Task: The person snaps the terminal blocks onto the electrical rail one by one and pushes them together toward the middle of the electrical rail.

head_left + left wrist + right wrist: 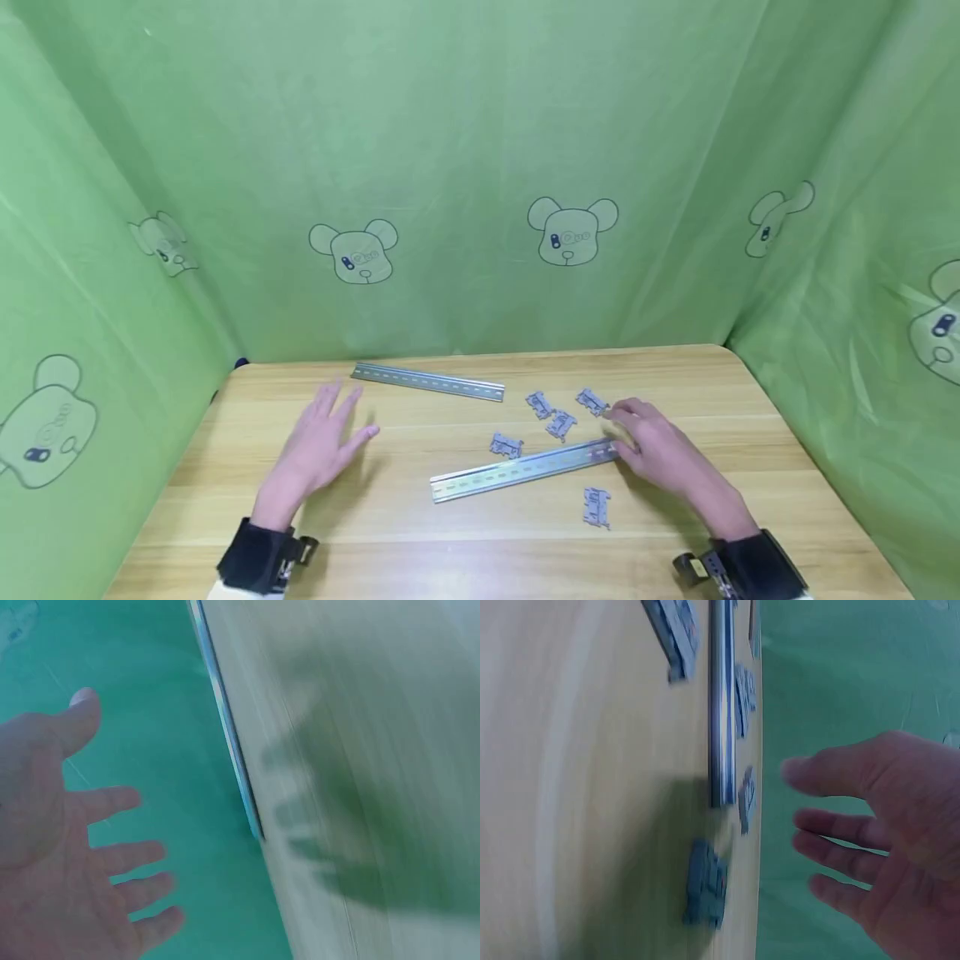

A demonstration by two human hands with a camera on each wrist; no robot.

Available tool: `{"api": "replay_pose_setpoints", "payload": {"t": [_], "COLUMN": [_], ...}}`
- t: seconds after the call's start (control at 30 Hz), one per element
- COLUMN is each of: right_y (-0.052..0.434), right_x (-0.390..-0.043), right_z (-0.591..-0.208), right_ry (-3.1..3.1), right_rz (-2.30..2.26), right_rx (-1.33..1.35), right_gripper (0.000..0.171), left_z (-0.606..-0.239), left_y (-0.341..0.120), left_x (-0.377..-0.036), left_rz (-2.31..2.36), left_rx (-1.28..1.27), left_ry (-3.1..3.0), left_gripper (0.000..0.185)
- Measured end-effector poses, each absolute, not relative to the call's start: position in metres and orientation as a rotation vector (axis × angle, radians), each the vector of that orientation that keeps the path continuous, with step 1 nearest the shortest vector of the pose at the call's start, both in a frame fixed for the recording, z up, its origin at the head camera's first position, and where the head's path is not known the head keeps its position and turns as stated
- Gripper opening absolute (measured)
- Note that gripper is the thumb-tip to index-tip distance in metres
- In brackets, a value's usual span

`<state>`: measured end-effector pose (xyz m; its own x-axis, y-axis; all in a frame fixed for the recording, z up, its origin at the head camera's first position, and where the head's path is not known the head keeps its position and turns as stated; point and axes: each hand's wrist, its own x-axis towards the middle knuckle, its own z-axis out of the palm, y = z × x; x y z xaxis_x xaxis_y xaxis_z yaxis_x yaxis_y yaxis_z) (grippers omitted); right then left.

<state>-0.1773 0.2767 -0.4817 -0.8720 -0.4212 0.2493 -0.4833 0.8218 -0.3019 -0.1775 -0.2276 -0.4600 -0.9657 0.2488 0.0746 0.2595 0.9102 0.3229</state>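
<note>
Two slotted metal rails lie on the wooden table: one near the back, one slanted across the middle. Several small grey clip blocks lie around the slanted rail, among them one by my right fingertips and one in front of the rail. My left hand hovers flat with fingers spread left of the rails, holding nothing. The right hand hangs relaxed over the slanted rail's right end. In the right wrist view this hand is empty, apart from the rail and a block.
Green cloth with bear prints walls the table at the back and on both sides. In the blurred left wrist view the left hand is spread beside the back rail, its shadow on the wood.
</note>
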Motion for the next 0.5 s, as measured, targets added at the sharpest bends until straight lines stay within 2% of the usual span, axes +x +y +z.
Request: {"api": "replay_pose_setpoints", "payload": {"t": [0.23, 0.5], "right_y": [0.258, 0.25], "right_x": [-0.172, -0.171], "right_z": [-0.488, -0.502], "right_ry": [-2.895, -2.918], "right_rz": [0.582, 0.659], "right_rx": [0.778, 0.795], "right_gripper": [0.048, 0.049], "left_z": [-0.464, -0.48], "left_y": [-0.179, -0.144], "left_x": [-0.161, -0.152], "left_rz": [-0.658, -0.733], "left_rx": [-0.517, -0.69], "left_ry": [-3.07, -3.069], "left_gripper": [0.056, 0.047]}}
